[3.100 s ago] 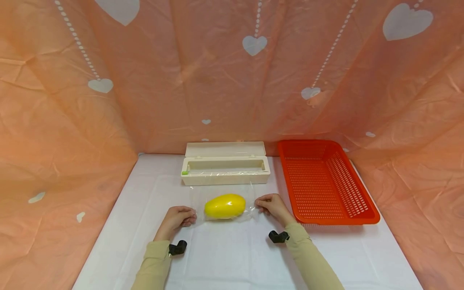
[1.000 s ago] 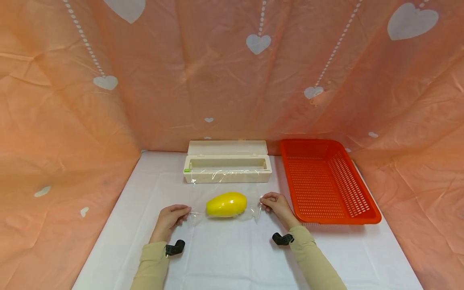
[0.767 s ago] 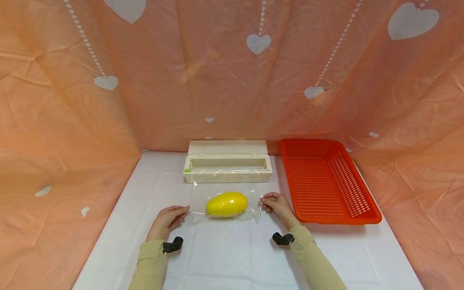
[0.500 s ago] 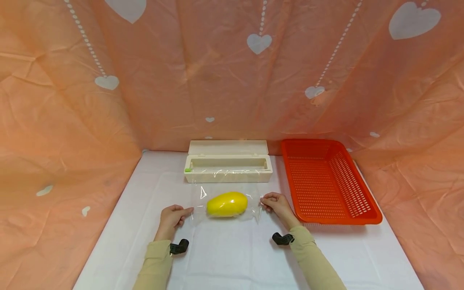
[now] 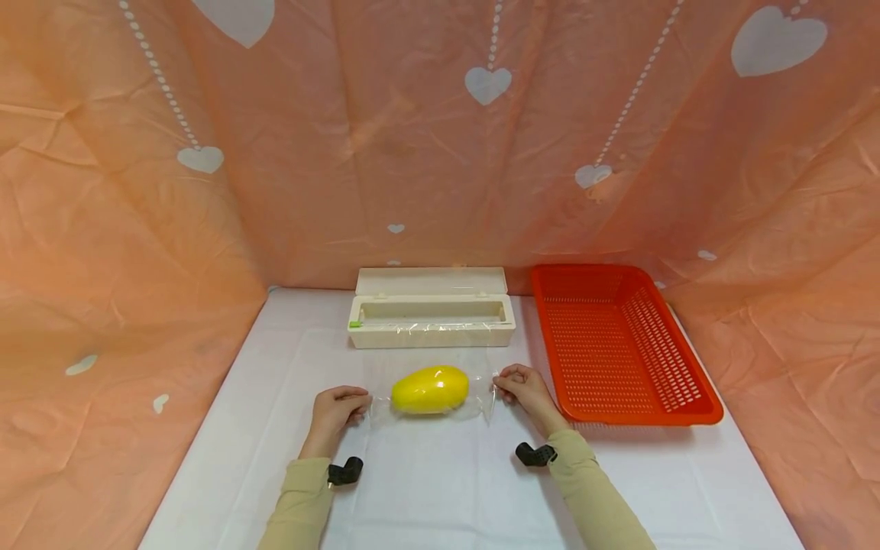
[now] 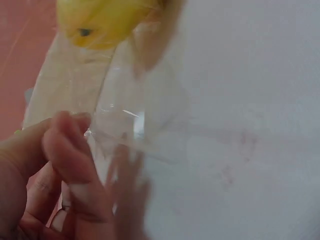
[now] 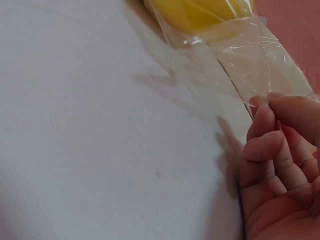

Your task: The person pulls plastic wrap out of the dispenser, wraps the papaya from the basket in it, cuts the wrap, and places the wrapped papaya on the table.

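A smooth yellow papaya-shaped fruit (image 5: 430, 389) lies at mid-table, with clear cling film (image 5: 483, 391) over it. At the left side of the film, my left hand (image 5: 335, 411) pinches its edge between thumb and fingers. My right hand (image 5: 528, 395) pinches the opposite edge, and the film (image 7: 240, 55) stretches from its fingertips towards the fruit in the right wrist view. One end of the fruit (image 6: 102, 22), with a dark spot, shows in the left wrist view. Behind the fruit stands a cream cling film dispenser (image 5: 433, 338), its lid raised and film hanging over its front.
A red perforated plastic basket (image 5: 564, 382) stands at the right, close to my right hand. A green slider (image 5: 354, 325) sits at the left end of the dispenser's front edge. Peach cloth (image 5: 426, 176) with white hearts borders the white-covered table (image 5: 426, 489).
My left hand has gone a little left, then back right to the film's left edge. My right hand has shifted slightly right since the oldest frame, then stays still. The fruit stays put.
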`<state>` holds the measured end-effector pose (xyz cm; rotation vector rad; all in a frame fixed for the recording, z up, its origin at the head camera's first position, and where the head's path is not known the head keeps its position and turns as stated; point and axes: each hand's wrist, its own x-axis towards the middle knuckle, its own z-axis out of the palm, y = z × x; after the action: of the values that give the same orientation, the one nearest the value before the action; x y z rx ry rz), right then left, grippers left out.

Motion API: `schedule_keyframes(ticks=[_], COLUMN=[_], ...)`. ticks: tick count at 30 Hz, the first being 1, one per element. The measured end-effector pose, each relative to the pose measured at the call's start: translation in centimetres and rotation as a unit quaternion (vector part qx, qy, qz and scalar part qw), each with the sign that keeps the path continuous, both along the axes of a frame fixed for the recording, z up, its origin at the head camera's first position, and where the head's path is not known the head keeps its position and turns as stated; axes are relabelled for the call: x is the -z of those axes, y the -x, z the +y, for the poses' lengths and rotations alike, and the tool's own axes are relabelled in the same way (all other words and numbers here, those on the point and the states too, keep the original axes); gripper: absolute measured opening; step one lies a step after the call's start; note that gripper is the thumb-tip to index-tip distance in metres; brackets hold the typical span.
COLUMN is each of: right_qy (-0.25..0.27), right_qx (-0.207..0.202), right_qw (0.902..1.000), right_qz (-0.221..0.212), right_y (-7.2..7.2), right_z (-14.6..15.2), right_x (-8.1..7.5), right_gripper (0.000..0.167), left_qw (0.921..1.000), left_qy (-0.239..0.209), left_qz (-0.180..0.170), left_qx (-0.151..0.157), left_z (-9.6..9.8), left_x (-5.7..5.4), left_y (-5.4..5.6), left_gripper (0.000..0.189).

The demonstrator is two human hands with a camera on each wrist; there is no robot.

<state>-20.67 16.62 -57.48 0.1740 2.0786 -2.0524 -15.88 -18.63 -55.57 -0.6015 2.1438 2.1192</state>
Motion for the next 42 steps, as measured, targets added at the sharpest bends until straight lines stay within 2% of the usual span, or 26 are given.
schedule_keyframes(ticks=[3, 6, 8, 10, 13, 16, 18, 22, 28, 33, 37, 39, 42], right_qy=[-0.003, -0.005, -0.009, -0.007, -0.013, -0.014, -0.011, -0.001, 0.005, 0.003, 0.038, 0.056, 0.050], right_qx=[0.001, 0.005, 0.007, 0.009, 0.009, 0.009, 0.008, 0.001, -0.006, -0.006, -0.005, 0.003, 0.029], right_qw=[1.0000, 0.9999, 0.9999, 0.9999, 0.9998, 0.9998, 0.9999, 1.0000, 1.0000, 1.0000, 0.9990, 0.9980, 0.9983], right_qz=[-0.004, -0.008, -0.007, -0.010, -0.009, -0.006, -0.006, -0.006, 0.001, -0.006, -0.023, -0.028, -0.008], right_y=[-0.1, -0.1, -0.1, -0.1, -0.1, 0.0, 0.0, 0.0, 0.1, 0.1, -0.1, -0.3, -0.8], right_z=[0.0, -0.1, -0.2, -0.2, -0.3, -0.2, -0.2, -0.2, 0.1, 0.4, 0.6, 0.6, 0.6], right_x=[0.1, 0.1, 0.1, 0.1, 0.1, 0.1, 0.0, -0.1, 0.1, 0.2, 0.1, 0.0, -0.3], right_gripper=[0.013, 0.012, 0.011, 0.010, 0.010, 0.010, 0.010, 0.010, 0.011, 0.012, 0.007, 0.005, 0.005], left_qw=[0.9993, 0.9955, 0.9898, 0.9818, 0.9696, 0.9633, 0.9628, 0.9652, 0.9600, 0.9612, 0.9645, 0.9656, 0.9672], left_qy=[-0.038, -0.093, -0.125, -0.139, -0.110, -0.079, -0.080, -0.113, -0.146, -0.138, -0.123, -0.116, -0.106], left_qz=[-0.004, 0.014, 0.049, 0.084, 0.130, 0.141, 0.139, 0.133, 0.136, 0.132, 0.130, 0.130, 0.128], left_qx=[0.001, 0.013, 0.047, 0.097, 0.176, 0.214, 0.217, 0.195, 0.196, 0.199, 0.194, 0.193, 0.192], left_z=[-0.1, 0.0, 0.2, 0.7, 1.4, 2.1, 2.3, 2.4, 2.0, 2.1, 2.2, 2.3, 2.3], left_x=[-0.5, -1.3, -2.0, -2.4, -2.7, -2.4, -2.1, -1.4, -0.6, -0.4, -0.3, -0.4, -0.4], left_y=[-0.3, -0.6, -0.9, -1.4, -2.0, -2.4, -2.5, -2.7, -2.4, -1.9, -1.5, -1.3, -1.1], left_gripper=[0.022, 0.029, 0.037, 0.045, 0.050, 0.050, 0.050, 0.054, 0.055, 0.054, 0.053, 0.053, 0.052])
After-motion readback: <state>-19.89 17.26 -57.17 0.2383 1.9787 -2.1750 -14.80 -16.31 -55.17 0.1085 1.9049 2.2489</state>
